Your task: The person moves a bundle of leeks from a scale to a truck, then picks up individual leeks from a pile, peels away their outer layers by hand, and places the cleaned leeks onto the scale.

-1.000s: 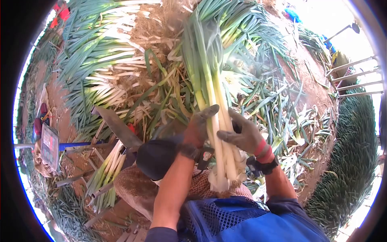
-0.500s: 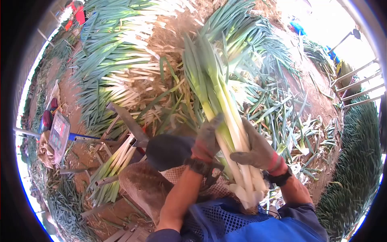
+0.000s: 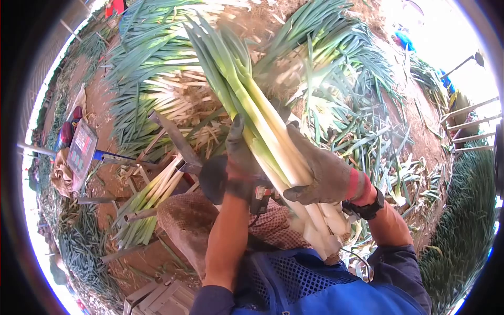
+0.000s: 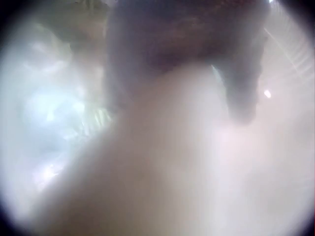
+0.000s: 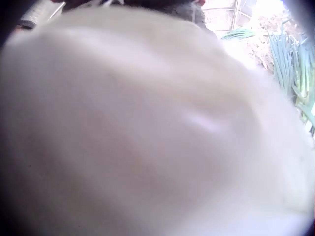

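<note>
In the head view a bundle of long green onions (image 3: 257, 121) slants across my lap, leaves pointing up and left, white root ends (image 3: 320, 233) low near the blue vest. My gloved left hand (image 3: 242, 152) holds it from the left, its thumb up along the stalks and its other fingers hidden behind them. My gloved right hand (image 3: 328, 170) grips the white part from the right, thumb across the front. In the left wrist view the dark glove (image 4: 182, 44) is blurred above a pale shape. Blurred white stalks (image 5: 147, 128) fill most of the right wrist view.
Rows of green onions (image 3: 152, 79) lie at the back left, with another pile (image 3: 341, 52) at the back right. Leaf trimmings (image 3: 367, 142) cover the ground at right. At left stand a metal frame (image 3: 176, 134) holding several green onions (image 3: 152, 202) and a display panel (image 3: 84, 152).
The bundle has tilted, its leafy tops swinging left and its root ends shifting right. My right hand has turned further over the stalks; my left hand has moved up and left. The head view has also shifted.
</note>
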{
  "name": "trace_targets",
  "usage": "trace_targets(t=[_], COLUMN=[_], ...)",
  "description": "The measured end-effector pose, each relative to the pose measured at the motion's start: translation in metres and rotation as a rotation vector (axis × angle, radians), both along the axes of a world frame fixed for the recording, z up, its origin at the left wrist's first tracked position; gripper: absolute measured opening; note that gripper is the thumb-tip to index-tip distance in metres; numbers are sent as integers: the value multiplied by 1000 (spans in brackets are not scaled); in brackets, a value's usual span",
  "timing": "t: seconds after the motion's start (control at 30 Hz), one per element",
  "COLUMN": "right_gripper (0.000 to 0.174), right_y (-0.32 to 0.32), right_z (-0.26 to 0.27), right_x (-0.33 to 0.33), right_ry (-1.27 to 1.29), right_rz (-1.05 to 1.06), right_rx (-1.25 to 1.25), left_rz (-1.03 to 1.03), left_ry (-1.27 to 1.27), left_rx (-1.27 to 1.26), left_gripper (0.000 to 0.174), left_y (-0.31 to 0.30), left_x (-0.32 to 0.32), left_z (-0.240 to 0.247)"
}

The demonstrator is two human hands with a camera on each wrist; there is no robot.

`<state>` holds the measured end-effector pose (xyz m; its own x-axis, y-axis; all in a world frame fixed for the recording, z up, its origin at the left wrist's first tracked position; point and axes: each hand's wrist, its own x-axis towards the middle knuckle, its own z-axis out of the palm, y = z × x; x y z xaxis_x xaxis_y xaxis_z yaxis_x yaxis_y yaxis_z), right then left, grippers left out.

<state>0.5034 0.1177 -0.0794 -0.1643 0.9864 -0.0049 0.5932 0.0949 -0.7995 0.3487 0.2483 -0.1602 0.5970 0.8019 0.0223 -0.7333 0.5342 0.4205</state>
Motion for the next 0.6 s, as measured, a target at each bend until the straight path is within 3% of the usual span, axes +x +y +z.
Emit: trace_targets(t=[0.07, 0.2, 0.27, 0.3, 0.33, 0.4, 0.43, 0.53, 0.6], right_gripper=[118, 111, 106, 103, 109, 116, 133, 148, 145], right_y=[8, 29, 40, 44, 40, 15, 7, -3, -3], right_z=[-9, 5, 8, -9, -10, -29, -36, -39, -56], right_x=[-2, -6, 1, 6, 12, 34, 30, 10, 13], right_ry=[-28, 99, 218, 679, 864, 952, 975, 1070, 1083], right_rz=[59, 81, 103, 191, 234, 194, 85, -134, -13], right_rx=[122, -137, -252, -342, -445, -439, -426, -387, -362], left_rz=[39, 65, 103, 126, 142, 178, 219, 247, 300], left_ry=[107, 304, 272, 255, 267, 292, 312, 296, 416], left_rx=[39, 78, 28, 8, 11, 17, -27, -54, -36], left_gripper=[59, 51, 43, 40, 39, 38, 39, 41, 43], left_y=[6, 24, 34, 41, 50, 68, 75, 95, 109], left_x=[-5, -17, -21, -23, -26, -32, -32, -42, -54], left_z=[-6, -12, -12, -11, -10, -7, -4, -12, -24])
